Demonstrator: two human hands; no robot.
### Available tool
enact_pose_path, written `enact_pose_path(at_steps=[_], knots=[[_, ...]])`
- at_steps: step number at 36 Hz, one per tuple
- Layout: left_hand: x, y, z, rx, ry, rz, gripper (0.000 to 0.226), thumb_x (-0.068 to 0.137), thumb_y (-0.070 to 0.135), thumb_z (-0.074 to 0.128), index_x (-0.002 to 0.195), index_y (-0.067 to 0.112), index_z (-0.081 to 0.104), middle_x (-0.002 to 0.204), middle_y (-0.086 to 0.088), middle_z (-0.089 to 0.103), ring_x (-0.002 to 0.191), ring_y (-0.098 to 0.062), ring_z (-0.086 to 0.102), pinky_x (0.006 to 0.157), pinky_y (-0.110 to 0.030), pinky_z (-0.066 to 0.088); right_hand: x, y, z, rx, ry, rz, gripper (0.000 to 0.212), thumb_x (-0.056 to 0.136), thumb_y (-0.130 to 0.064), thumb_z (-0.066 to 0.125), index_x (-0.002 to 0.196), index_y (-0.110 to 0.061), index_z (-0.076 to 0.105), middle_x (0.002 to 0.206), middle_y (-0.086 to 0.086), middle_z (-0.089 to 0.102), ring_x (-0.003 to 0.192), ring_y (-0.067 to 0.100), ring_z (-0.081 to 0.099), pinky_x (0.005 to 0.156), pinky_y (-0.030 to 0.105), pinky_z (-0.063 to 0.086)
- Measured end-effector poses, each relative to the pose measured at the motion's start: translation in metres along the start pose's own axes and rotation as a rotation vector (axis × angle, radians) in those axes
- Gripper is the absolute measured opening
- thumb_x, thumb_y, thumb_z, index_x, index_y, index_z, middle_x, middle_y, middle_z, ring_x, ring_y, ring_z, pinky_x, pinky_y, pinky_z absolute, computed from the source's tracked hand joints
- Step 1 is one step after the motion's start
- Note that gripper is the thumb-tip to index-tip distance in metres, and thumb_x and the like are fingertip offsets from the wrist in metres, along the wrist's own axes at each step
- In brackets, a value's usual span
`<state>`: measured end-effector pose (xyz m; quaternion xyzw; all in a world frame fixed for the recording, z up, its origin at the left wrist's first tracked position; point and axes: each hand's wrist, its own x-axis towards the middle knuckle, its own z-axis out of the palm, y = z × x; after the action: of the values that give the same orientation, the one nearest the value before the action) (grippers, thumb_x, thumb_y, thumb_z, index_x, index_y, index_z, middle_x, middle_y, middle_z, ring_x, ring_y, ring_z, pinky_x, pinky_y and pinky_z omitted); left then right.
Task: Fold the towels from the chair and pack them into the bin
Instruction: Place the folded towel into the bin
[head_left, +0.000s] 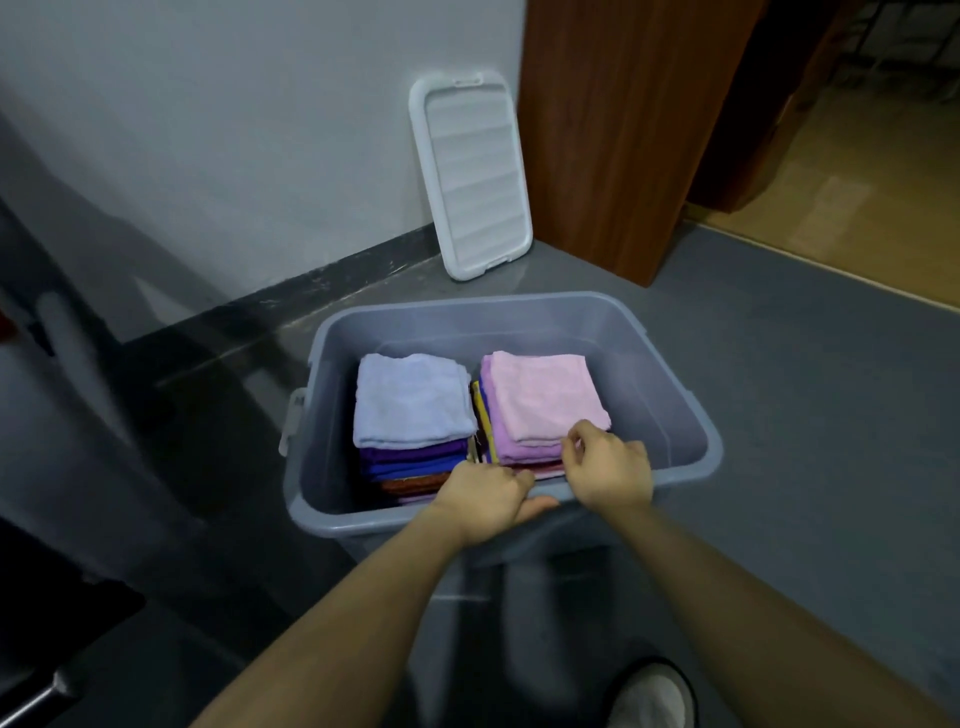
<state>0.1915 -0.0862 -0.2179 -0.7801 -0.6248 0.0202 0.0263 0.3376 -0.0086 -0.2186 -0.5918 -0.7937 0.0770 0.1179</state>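
A grey plastic bin (675, 395) stands on the floor with two stacks of folded towels in it. A light blue towel (410, 400) tops the left stack, over purple, blue and orange ones. The right stack has a pink towel (540, 395) on top of lilac ones. Between the stacks a yellow towel (482, 415) stands on edge. My left hand (488, 499) grips the bin's near rim, fingers curled inside and thumb outside. Beside it, my right hand (610, 467) reaches over that rim, and its curled finger and thumb pinch the pink towel's near corner.
The bin's white lid (470, 176) leans upright against the wall behind the bin. A brown wooden panel (623, 130) rises at the back right beside a doorway. Dark furniture (62, 545) fills the left side. My shoe (652, 699) is on the grey floor below.
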Motion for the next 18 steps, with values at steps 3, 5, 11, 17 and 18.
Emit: enact_pose_path(at_steps=[3,5,11,17,18], knots=[[0.018,-0.013,0.002,-0.015,0.015,-0.024,0.057,0.096,0.060,0.023,0.109,0.014,0.055,0.109,-0.006,0.066,0.098,-0.030,0.062,0.064,-0.031,0.033,0.028,-0.006,0.008,-0.044,0.093,-0.011,0.019,0.094,-0.027,0.040,0.094,-0.017,0.056,0.084,0.002,0.067,0.086,0.028,0.062,0.079,0.036,0.029],[0.031,-0.024,0.002,-0.018,0.028,-0.036,0.056,0.097,0.059,0.024,0.109,0.014,0.055,0.109,-0.007,0.066,0.098,-0.031,0.062,0.064,-0.031,0.033,0.043,-0.016,0.016,-0.077,0.171,-0.006,0.027,0.092,-0.027,0.038,0.079,-0.015,0.057,0.068,0.003,0.063,0.070,0.028,0.061,0.071,0.036,0.022],[0.076,-0.066,0.011,-0.097,0.013,-0.098,0.054,0.097,0.057,0.026,0.104,0.011,0.053,0.109,-0.009,0.064,0.096,-0.033,0.061,0.066,-0.033,0.034,0.100,-0.034,0.042,0.058,0.223,0.058,0.030,0.097,-0.026,0.050,0.075,-0.010,0.063,0.074,0.009,0.066,0.080,0.031,0.059,0.083,0.039,0.019],[0.117,-0.113,0.017,-0.154,0.047,-0.157,0.053,0.098,0.055,0.028,0.100,0.008,0.054,0.102,-0.011,0.066,0.091,-0.031,0.062,0.063,-0.034,0.039,0.169,-0.055,0.059,0.122,0.316,-0.036,0.030,0.091,-0.031,0.060,0.068,-0.012,0.059,0.064,0.005,0.060,0.073,0.027,0.055,0.081,0.038,0.020],[0.124,-0.121,0.018,-0.153,0.057,-0.177,0.053,0.099,0.053,0.028,0.100,0.008,0.055,0.102,-0.011,0.066,0.090,-0.031,0.062,0.063,-0.033,0.037,0.183,-0.061,0.062,0.129,0.344,-0.052,0.030,0.091,-0.032,0.060,0.068,-0.012,0.059,0.065,0.005,0.060,0.074,0.027,0.054,0.081,0.038,0.021]])
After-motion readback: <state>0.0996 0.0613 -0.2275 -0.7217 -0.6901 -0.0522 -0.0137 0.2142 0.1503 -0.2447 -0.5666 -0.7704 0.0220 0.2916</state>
